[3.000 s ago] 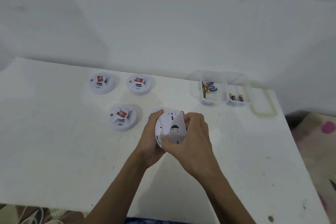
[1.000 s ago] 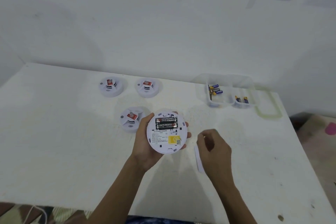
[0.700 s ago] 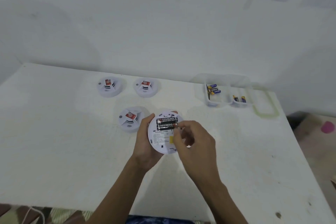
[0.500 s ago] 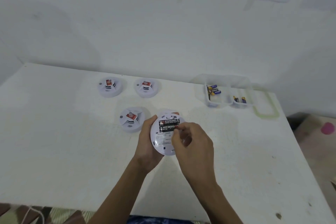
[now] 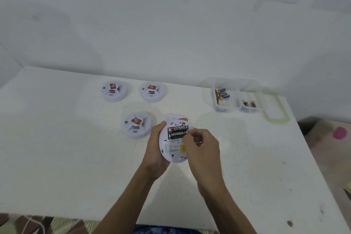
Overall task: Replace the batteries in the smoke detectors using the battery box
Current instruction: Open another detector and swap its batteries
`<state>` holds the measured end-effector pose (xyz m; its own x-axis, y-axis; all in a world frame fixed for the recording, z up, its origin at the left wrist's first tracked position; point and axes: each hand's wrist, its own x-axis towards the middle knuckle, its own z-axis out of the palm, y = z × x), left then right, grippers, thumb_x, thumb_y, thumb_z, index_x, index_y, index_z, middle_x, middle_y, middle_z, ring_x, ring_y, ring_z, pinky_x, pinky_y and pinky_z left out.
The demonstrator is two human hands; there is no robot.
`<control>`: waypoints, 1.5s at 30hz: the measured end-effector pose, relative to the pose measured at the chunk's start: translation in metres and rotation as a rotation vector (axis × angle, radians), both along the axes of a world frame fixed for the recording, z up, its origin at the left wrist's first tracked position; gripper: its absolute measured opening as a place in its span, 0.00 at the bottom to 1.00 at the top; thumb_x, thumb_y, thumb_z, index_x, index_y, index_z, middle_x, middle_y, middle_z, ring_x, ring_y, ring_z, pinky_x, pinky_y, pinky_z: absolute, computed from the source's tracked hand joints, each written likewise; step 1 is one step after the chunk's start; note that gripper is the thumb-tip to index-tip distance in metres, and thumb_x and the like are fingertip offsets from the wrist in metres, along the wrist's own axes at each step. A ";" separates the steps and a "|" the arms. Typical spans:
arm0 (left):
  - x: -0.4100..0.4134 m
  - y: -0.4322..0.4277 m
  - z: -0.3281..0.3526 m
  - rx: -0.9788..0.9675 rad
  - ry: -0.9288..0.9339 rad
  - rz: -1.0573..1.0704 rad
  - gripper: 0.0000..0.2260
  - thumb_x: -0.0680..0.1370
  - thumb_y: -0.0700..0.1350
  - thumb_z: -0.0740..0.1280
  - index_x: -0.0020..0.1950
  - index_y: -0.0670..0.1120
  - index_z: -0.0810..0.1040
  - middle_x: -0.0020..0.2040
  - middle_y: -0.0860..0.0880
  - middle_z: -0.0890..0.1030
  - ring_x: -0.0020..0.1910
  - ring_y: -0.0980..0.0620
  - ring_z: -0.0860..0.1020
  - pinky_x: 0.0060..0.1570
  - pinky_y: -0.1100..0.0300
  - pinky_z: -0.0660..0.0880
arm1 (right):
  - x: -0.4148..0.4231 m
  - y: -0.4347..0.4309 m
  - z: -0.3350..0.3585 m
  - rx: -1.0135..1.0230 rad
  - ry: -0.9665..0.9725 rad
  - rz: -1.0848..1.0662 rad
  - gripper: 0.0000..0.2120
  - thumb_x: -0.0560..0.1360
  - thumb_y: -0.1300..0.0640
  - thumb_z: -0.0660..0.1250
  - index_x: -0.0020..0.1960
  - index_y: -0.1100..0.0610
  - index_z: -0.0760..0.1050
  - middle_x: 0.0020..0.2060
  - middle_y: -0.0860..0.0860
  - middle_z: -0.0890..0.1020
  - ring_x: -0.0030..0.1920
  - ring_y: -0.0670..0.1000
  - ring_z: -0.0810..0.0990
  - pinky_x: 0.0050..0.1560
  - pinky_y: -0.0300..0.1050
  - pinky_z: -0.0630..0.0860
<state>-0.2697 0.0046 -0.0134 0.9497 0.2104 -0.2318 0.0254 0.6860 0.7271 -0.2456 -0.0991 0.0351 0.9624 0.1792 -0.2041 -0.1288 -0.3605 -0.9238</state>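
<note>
My left hand [image 5: 154, 150] grips a white round smoke detector [image 5: 171, 148] turned back side up above the table. Its open bay shows two black batteries [image 5: 177, 131] side by side. My right hand [image 5: 201, 146] is over the detector's right half, its curled fingertips at the right ends of those batteries; whether they pinch one I cannot tell. Three more detectors lie face up: one [image 5: 137, 124] just left of my hands, two [image 5: 114, 91] [image 5: 152, 91] farther back. The clear battery box [image 5: 235, 95] at the back right holds several batteries.
The box's clear lid with a green seal [image 5: 275, 112] lies right of the box, near the table's right edge. A white part [image 5: 175, 117] shows on the table just behind the held detector. The white table [image 5: 66, 157] meets a wall at the back.
The detector's back cover came off and my right hand set it down on the right. That hand then returned to the detector and its fingertips reached the batteries' right ends.
</note>
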 end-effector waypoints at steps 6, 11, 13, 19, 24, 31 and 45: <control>0.001 0.002 -0.002 0.006 0.026 -0.041 0.23 0.73 0.56 0.53 0.51 0.50 0.85 0.50 0.44 0.84 0.47 0.48 0.83 0.44 0.55 0.80 | -0.002 0.002 -0.002 0.016 0.004 -0.053 0.08 0.76 0.51 0.67 0.52 0.53 0.73 0.44 0.44 0.79 0.45 0.43 0.79 0.41 0.31 0.75; 0.002 0.002 0.000 0.015 -0.003 -0.043 0.22 0.73 0.56 0.53 0.48 0.51 0.85 0.48 0.45 0.85 0.46 0.49 0.83 0.42 0.57 0.80 | -0.002 0.008 -0.005 -0.008 -0.110 -0.092 0.08 0.75 0.52 0.69 0.47 0.53 0.70 0.40 0.43 0.76 0.42 0.44 0.78 0.36 0.29 0.73; 0.001 0.003 -0.002 0.009 0.006 -0.021 0.22 0.74 0.57 0.53 0.51 0.51 0.84 0.51 0.45 0.84 0.49 0.48 0.82 0.46 0.56 0.79 | -0.001 0.009 -0.004 0.057 -0.159 -0.107 0.07 0.75 0.56 0.69 0.47 0.54 0.71 0.40 0.44 0.77 0.42 0.44 0.78 0.37 0.28 0.75; 0.002 0.011 -0.009 -0.114 -0.006 -0.034 0.23 0.76 0.56 0.52 0.61 0.45 0.77 0.56 0.42 0.81 0.53 0.43 0.81 0.47 0.47 0.79 | 0.019 0.002 0.002 0.298 -0.231 -0.071 0.09 0.74 0.70 0.61 0.45 0.57 0.69 0.40 0.55 0.78 0.40 0.46 0.81 0.37 0.34 0.76; 0.002 0.013 -0.005 -0.133 -0.021 -0.079 0.23 0.77 0.55 0.51 0.59 0.44 0.78 0.54 0.40 0.81 0.51 0.41 0.80 0.47 0.45 0.79 | 0.040 -0.005 0.008 0.044 -0.468 0.386 0.07 0.71 0.64 0.56 0.43 0.54 0.68 0.35 0.44 0.73 0.34 0.43 0.72 0.34 0.32 0.68; 0.004 0.017 -0.011 -0.047 0.055 -0.013 0.22 0.76 0.57 0.52 0.47 0.52 0.84 0.45 0.44 0.83 0.44 0.46 0.82 0.44 0.55 0.80 | 0.061 0.002 0.010 -0.512 -0.872 0.889 0.14 0.76 0.51 0.54 0.57 0.49 0.74 0.42 0.48 0.71 0.36 0.47 0.71 0.33 0.33 0.64; 0.003 0.017 -0.015 0.081 0.055 -0.043 0.16 0.76 0.54 0.57 0.45 0.54 0.85 0.43 0.48 0.85 0.41 0.49 0.84 0.37 0.57 0.81 | 0.080 0.006 0.009 -0.631 -0.993 1.119 0.12 0.72 0.51 0.56 0.55 0.43 0.65 0.36 0.47 0.64 0.28 0.48 0.62 0.28 0.34 0.52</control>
